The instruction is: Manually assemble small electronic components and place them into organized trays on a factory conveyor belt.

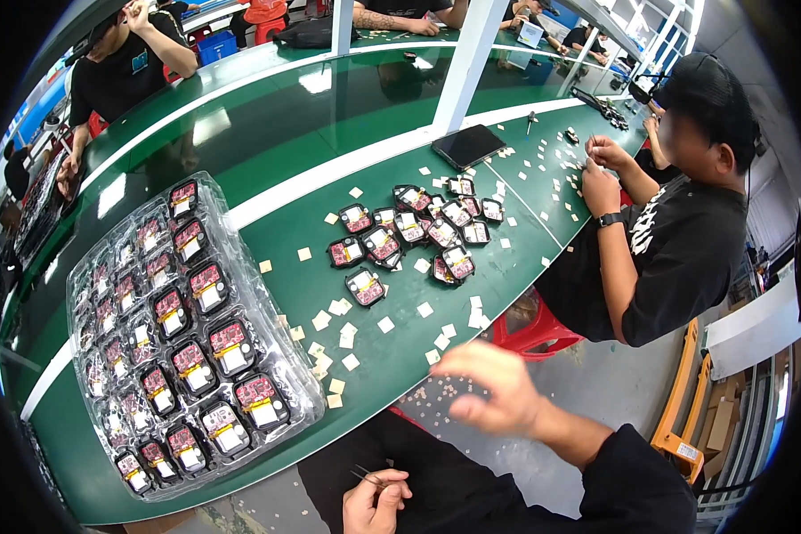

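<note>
My left hand [376,504] is low in the picture, over my dark-clothed lap, with its fingers closed on a pair of thin tweezers [371,478]. My right hand [497,392] reaches in from the right above the bench's near edge, slightly blurred. Its fingers and thumb are apart, and nothing shows between them. Just beyond it, small cream paper squares [425,310] lie scattered. Farther in is a loose pile of black device casings [411,226] with red circuit boards and white blocks inside. At left, a clear plastic tray [304,392] holds rows of similar casings.
A black phone-like slab [468,147] lies on the green bench [267,233] near a white post [468,71]. To the right, a co-worker [676,231] works with both hands raised, near a red stool [534,331]. Other people sit across the bench.
</note>
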A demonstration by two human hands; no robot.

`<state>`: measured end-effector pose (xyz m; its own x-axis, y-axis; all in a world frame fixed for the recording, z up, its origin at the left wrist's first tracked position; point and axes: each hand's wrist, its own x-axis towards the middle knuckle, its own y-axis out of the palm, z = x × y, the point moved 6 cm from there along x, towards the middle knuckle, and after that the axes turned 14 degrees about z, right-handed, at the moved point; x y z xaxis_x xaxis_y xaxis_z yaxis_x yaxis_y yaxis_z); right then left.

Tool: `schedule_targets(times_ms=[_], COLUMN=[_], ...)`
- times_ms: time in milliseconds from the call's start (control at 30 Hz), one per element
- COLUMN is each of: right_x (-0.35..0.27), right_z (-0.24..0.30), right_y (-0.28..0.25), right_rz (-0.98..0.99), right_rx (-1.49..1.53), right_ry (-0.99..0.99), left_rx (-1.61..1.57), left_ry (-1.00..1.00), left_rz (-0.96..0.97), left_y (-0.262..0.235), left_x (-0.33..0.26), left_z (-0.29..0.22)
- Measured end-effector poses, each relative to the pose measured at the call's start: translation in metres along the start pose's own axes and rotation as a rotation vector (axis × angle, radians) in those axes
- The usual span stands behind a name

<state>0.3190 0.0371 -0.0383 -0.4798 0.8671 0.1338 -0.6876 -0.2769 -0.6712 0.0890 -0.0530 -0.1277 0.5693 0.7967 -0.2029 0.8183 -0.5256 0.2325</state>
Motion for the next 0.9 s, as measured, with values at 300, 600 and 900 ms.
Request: schedule_targets(times_ms=[300,600,900], right_x=[0.021,0.102,0.091], right_z=[0.045,-0.011,0.003], right_y=[0.059,0.020,0.026], right_rz=[0.047,-0.190,-0.293], right_rx=[0.469,-0.441,-0.189], right_ry=[0.019,0.448,0.121], left_rx=[0.248,0.146,0.083], left_ry=[0.093,0.040,0.134], left_rz=[-0.030,0.009,-0.072], left_y=[0.020,0.023,0.005], left_x=[0.022,-0.003,-0.008], left_z=[-0.020,-0.007,-0.014])
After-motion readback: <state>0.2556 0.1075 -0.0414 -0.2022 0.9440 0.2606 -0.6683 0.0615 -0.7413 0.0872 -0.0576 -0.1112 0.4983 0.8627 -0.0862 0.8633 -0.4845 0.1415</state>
